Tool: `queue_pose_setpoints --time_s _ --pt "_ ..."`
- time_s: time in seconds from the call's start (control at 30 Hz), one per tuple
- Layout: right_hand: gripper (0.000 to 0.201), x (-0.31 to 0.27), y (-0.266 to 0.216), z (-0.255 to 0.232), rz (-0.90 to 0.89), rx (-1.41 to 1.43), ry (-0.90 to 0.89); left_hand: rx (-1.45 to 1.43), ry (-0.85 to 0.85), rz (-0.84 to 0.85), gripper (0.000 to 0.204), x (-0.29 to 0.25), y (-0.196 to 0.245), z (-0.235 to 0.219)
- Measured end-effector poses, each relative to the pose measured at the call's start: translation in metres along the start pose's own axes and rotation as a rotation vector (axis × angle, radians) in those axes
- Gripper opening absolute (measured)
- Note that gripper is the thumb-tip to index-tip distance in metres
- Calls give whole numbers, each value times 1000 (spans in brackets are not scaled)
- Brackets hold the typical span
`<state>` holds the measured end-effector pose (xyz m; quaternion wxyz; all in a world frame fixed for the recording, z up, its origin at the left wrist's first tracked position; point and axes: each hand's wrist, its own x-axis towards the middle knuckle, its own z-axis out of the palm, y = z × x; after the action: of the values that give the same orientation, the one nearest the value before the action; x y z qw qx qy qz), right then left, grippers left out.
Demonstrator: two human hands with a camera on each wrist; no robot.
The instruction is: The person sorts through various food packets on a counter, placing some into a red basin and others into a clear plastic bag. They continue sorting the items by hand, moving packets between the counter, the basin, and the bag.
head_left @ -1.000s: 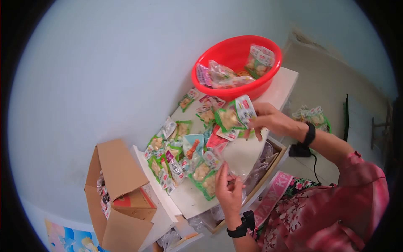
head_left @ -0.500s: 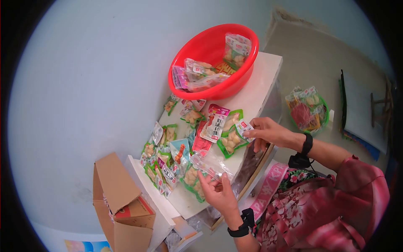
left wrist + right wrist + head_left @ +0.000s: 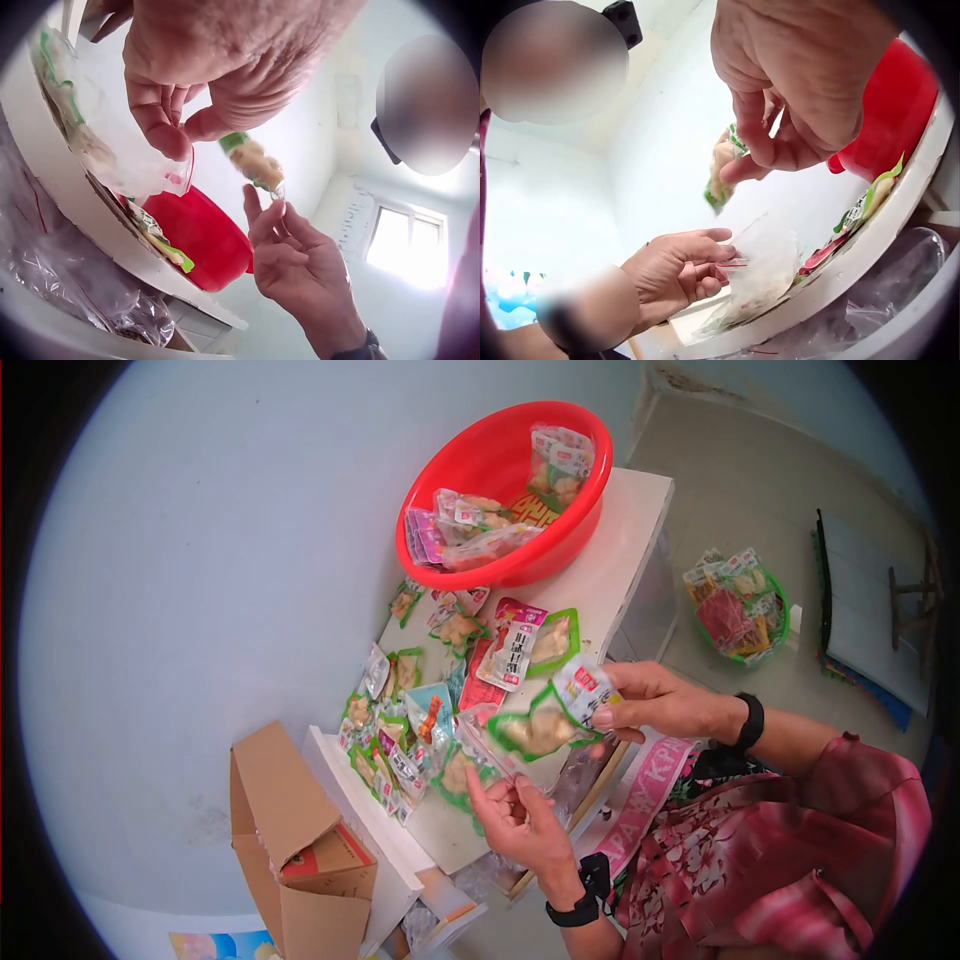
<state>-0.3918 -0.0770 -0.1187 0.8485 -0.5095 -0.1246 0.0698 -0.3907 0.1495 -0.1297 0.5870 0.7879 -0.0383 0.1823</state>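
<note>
**Snack packet held above clear bag at table edge**

Right hand (image 3: 650, 702) pinches a green-edged snack packet (image 3: 545, 720) by its end, lifted off the table (image 3: 610, 585). Left hand (image 3: 520, 815) pinches the mouth of a clear plastic bag (image 3: 124, 161) just below the packet. Loose packets (image 3: 420, 700) cover the table; a red basin (image 3: 500, 480) stands at its far end.

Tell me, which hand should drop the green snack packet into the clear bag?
Probably the right hand: it already pinches the green snack packet just above the clear zip bag, while the left hand holds that bag's mouth at the table's edge.
</note>
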Motion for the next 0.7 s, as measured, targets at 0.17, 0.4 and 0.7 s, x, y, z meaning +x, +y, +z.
queue_pose_setpoints --time_s 0.17,0.4,0.7 --pt "34 10 4 13 74 -3 17 -10 51 -1 66 -2 10 0" --pt "32 15 13 14 94 142 104 129 63 98 65 -6 12 -2" --pt "19 45 57 29 321 275 42 269 49 410 61 -6 6 18"
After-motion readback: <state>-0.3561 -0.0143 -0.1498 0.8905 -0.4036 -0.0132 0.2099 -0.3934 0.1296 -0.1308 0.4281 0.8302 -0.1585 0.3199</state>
